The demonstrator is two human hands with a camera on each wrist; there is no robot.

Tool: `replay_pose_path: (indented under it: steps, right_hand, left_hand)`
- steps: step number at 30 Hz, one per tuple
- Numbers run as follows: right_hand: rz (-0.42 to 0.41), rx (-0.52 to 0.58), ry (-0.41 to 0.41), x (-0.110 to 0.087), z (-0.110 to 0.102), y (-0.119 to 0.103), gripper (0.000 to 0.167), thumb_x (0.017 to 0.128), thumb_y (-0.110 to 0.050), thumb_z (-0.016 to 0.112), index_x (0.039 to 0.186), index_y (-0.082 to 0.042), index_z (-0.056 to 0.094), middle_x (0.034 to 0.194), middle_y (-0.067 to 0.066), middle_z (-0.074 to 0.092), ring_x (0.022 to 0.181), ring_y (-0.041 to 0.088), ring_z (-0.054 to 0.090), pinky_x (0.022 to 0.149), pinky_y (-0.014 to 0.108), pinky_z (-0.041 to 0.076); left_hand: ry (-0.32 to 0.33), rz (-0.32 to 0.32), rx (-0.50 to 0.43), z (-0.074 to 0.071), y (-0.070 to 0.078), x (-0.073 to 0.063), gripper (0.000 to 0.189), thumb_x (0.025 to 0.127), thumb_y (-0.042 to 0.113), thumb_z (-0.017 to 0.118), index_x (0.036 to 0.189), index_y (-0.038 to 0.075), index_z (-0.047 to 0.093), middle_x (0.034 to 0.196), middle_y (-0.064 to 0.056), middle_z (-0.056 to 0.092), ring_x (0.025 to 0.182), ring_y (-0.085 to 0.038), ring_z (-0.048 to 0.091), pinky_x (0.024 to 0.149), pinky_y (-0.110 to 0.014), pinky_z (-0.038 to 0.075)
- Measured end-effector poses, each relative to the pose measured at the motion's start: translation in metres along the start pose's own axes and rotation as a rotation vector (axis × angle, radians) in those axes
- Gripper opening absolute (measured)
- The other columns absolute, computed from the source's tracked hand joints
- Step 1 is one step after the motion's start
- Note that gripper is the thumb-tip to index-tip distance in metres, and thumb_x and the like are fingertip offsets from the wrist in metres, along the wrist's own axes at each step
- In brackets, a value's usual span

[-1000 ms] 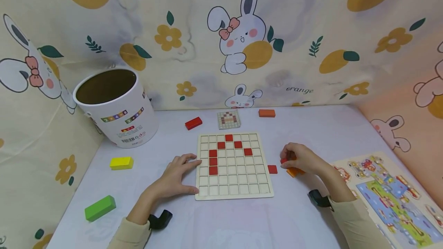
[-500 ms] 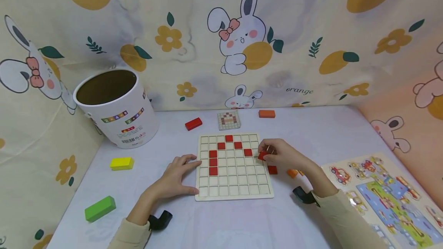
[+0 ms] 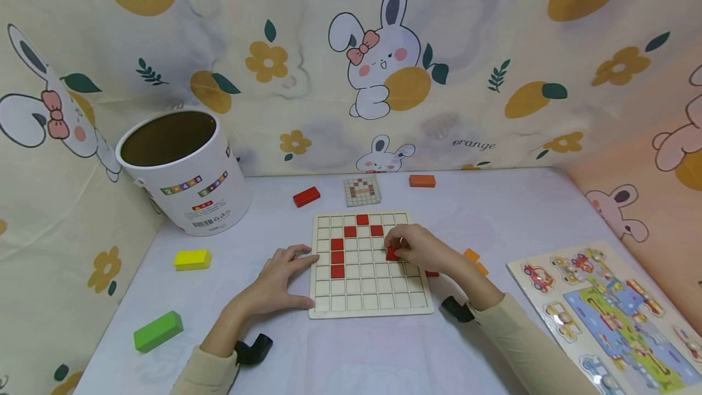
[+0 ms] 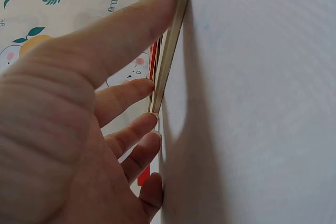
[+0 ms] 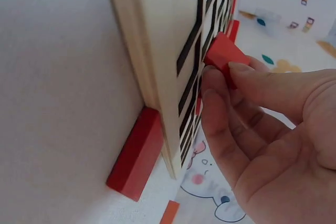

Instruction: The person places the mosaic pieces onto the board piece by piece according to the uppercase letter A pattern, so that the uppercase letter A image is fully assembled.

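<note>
My right hand (image 3: 422, 252) pinches a small red tile (image 5: 227, 56) between thumb and fingers, close over the right part of a wooden grid board (image 3: 373, 313). In the right wrist view the tile is tilted against the board's face. My left hand (image 3: 276, 282) rests at the board's left edge, fingers extended; its thumb (image 4: 142, 17) and fingertips touch the rim. Several red tiles sit in cells, including a column (image 3: 337, 257) at the left and one at the top (image 3: 362, 219). A loose red tile (image 5: 137, 156) lies beside the board, partly behind my right wrist in the head view.
Behind the board lie a pattern card (image 3: 362, 191), a red block (image 3: 306, 196) and an orange block (image 3: 422, 181). Orange pieces (image 3: 471, 255) lie right, near a vehicle puzzle (image 3: 570, 346). Left are a yellow block (image 3: 192, 259), a green block (image 3: 158, 331) and a white bucket (image 3: 219, 200).
My right hand has picked up the red tile near the orange pieces and carried it left over the board, now covering a seated tile there. My left hand stays put.
</note>
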State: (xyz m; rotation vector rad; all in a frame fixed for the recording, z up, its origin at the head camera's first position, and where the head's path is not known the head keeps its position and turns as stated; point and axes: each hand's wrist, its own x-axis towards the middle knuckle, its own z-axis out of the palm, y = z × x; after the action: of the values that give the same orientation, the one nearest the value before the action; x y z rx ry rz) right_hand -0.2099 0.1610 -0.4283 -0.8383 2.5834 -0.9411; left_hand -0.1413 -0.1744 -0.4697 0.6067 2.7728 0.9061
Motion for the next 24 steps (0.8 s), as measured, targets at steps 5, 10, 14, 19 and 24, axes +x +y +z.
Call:
replay_pose_path:
  steps: [5, 10, 14, 19, 24]
  right_hand:
    - [-0.006, -0.042, 0.008, -0.0001, -0.0012, -0.0006, 0.019, 0.087, 0.009, 0.068, 0.099, -0.006, 0.072, 0.094, 0.001, 0.068, 0.092, 0.021, 0.059, 0.085, 0.040, 0.051]
    - [-0.006, -0.066, 0.012, 0.0002, -0.0017, -0.0006, 0.018, 0.087, 0.007, 0.069, 0.099, -0.005, 0.076, 0.095, 0.000, 0.068, 0.095, 0.021, 0.060, 0.088, 0.040, 0.051]
    - [0.006, -0.067, 0.018, 0.0007, 0.0010, 0.0017, 0.018, 0.086, 0.006, 0.072, 0.101, -0.004, 0.077, 0.089, -0.002, 0.062, 0.088, 0.017, 0.057, 0.081, 0.033, 0.051]
    - [-0.004, -0.084, 0.048, 0.0001, 0.0043, 0.0034, 0.016, 0.084, 0.005, 0.075, 0.097, -0.004, 0.073, 0.090, -0.002, 0.063, 0.083, 0.015, 0.056, 0.076, 0.030, 0.051]
    - [-0.011, -0.158, 0.071, 0.0002, 0.0062, 0.0028, 0.011, 0.083, 0.000, 0.078, 0.092, -0.006, 0.075, 0.087, -0.003, 0.061, 0.080, 0.013, 0.056, 0.076, 0.031, 0.050]
  left_hand:
    - [0.000, -0.008, -0.001, 0.0003, 0.0004, 0.0001, 0.089, 0.068, 0.050, 0.088, 0.145, 0.019, 0.054, 0.151, -0.005, 0.040, 0.135, -0.028, 0.033, 0.107, -0.057, 0.030]
    - [-0.003, -0.008, -0.005, -0.0001, 0.0003, -0.0001, 0.089, 0.069, 0.049, 0.088, 0.145, 0.019, 0.054, 0.151, -0.005, 0.040, 0.136, -0.028, 0.033, 0.107, -0.057, 0.030]
    - [-0.007, -0.007, -0.006, -0.0004, 0.0001, 0.0000, 0.089, 0.069, 0.049, 0.088, 0.145, 0.019, 0.054, 0.152, -0.005, 0.040, 0.136, -0.029, 0.033, 0.108, -0.057, 0.029]
    - [-0.012, -0.001, -0.006, -0.0010, -0.0001, 0.0003, 0.088, 0.070, 0.049, 0.087, 0.145, 0.019, 0.053, 0.152, -0.005, 0.039, 0.135, -0.028, 0.033, 0.107, -0.057, 0.029]
    - [-0.008, 0.001, 0.000, -0.0002, -0.0005, 0.0004, 0.088, 0.070, 0.049, 0.087, 0.145, 0.019, 0.054, 0.151, -0.005, 0.040, 0.136, -0.029, 0.033, 0.107, -0.058, 0.030]
